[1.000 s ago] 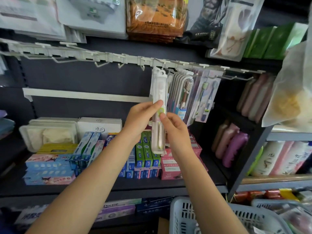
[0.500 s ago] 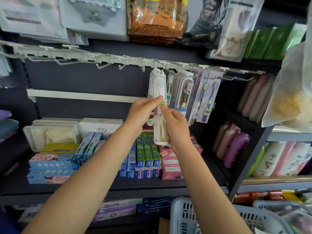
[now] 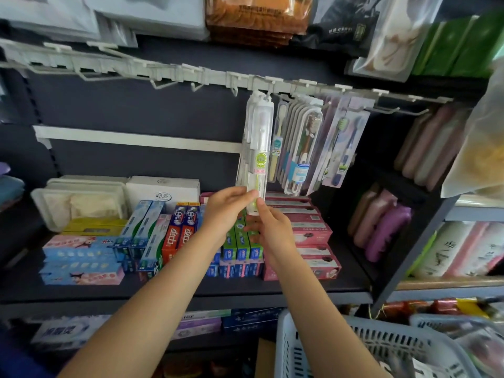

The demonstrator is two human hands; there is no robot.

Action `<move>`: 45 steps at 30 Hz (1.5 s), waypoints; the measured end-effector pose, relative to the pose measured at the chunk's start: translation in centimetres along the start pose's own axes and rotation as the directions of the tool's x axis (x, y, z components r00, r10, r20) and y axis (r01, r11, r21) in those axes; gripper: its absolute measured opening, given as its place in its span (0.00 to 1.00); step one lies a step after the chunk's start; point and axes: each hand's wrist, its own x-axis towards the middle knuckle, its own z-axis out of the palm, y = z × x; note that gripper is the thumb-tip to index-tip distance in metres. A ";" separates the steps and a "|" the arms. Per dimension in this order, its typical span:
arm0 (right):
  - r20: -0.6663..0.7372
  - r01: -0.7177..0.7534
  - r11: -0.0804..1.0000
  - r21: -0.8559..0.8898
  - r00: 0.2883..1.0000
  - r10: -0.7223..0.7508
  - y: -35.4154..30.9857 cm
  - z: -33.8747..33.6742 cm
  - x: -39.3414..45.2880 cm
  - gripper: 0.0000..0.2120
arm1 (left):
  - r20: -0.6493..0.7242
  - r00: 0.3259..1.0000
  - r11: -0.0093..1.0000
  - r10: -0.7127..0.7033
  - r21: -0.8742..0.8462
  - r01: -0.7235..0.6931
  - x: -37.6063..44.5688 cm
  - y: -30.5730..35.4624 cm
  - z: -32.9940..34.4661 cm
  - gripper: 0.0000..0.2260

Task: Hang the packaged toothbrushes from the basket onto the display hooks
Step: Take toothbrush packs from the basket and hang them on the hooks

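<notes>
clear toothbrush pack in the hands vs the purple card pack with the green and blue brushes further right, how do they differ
The clear toothbrush pack is a slim see-through case; the purple card pack is a wider flat card with a green-headed and a blue brush. The left hand and right hand touch the clear toothbrush pack's lower end; nothing touches the purple card pack. Both hang from the white hook rail.

Your two arms come into the picture from the bottom edge, and both are bare from the wrist down to where the frame cuts them. No sleeve, cuff or glove shows on either one. Your left hand (image 3: 227, 207) has no ring, no watch and no band on the wrist. Your right hand (image 3: 268, 227) is the same: plain fingers, nothing worn at the wrist. The nails that you can see look short and without polish. The rest of your body and clothing is outside the view.
</notes>
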 end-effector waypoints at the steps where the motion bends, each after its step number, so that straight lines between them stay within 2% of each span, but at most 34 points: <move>1: -0.005 -0.002 1.000 -0.001 1.000 0.002 0.0 0.2 0.6 0.14 | -0.008 1.000 1.000 0.004 -0.002 -0.004 0.6 0.0 0.1 0.11; 4: -0.022 -0.016 1.000 0.013 1.000 0.016 -0.4 1.0 2.5 0.15 | -0.028 0.999 1.000 0.026 -0.007 -0.026 2.4 0.2 0.2 0.09; 9: -0.035 -0.030 0.999 0.024 0.999 0.031 -0.3 1.6 5.2 0.16 | -0.052 0.998 1.000 0.017 -0.001 -0.017 5.0 -0.5 0.5 0.14; 13: -0.047 -0.029 0.999 -0.043 0.999 0.027 0.3 1.1 6.1 0.18 | -0.098 0.995 0.997 0.016 0.072 -0.009 5.6 -1.5 0.5 0.12; 16: -0.047 -0.002 0.985 -0.170 0.999 -0.006 1.9 -1.0 4.9 0.18 | -0.158 0.981 0.981 0.114 0.176 -0.085 3.6 -2.7 -0.2 0.15; 18: -0.046 0.015 0.975 -0.224 0.999 -0.026 3.6 -3.4 3.1 0.16 | -0.186 0.965 0.971 0.185 0.185 -0.150 0.7 -4.0 -0.4 0.12; 20: -0.046 0.014 0.966 -0.259 0.999 -0.026 5.7 -6.3 0.8 0.16 | -0.115 0.974 0.963 0.195 0.210 -0.168 -2.7 -5.9 0.3 0.06; 23: -0.080 -0.068 0.943 -0.327 0.996 0.044 9.3 -11.5 -2.6 0.18 | 0.088 0.995 0.961 0.035 0.271 -0.058 -7.7 -10.7 2.7 0.03; 27: -0.174 -0.238 0.832 -0.501 0.969 0.172 14.7 -19.6 -6.2 0.15 | 0.179 0.962 0.878 -0.207 0.468 0.102 -13.8 -19.0 6.7 0.04; 29: -0.260 -0.322 0.752 -0.575 0.944 0.205 17.0 -23.9 -7.6 0.14 | 0.191 0.933 0.800 -0.306 0.583 0.143 -16.6 -22.5 8.4 0.18; 31: -0.354 -0.385 0.687 -0.617 0.915 0.195 18.7 -28.1 -9.1 0.15 | 0.164 0.893 0.744 -0.419 0.626 0.235 -19.1 -24.9 10.1 0.33; 33: -0.409 -0.409 0.625 -0.665 0.899 0.153 20.0 -31.5 -10.2 0.21 | 0.125 0.902 0.704 -0.413 0.673 0.228 -20.6 -26.4 11.3 0.42; 36: -0.410 -0.439 0.550 -0.711 0.894 0.182 21.2 -34.2 -11.2 0.31 | 0.025 0.942 0.680 -0.335 0.699 0.223 -21.5 -27.0 12.5 0.44; 39: -0.312 -0.376 0.483 -0.791 0.927 0.209 22.2 -34.8 -11.4 0.35 | -0.020 0.949 0.664 -0.314 0.710 0.234 -22.4 -26.5 13.3 0.46; 41: -0.217 -0.333 0.499 -0.800 0.936 0.278 22.8 -34.5 -11.2 0.38 | -0.027 0.955 0.652 -0.294 0.725 0.221 -23.2 -26.5 13.6 0.46; 45: -0.111 -0.365 0.556 -0.747 0.892 0.437 24.0 -33.9 -11.1 0.44 | -0.054 0.950 0.639 -0.306 0.728 0.247 -24.3 -26.8 13.4 0.46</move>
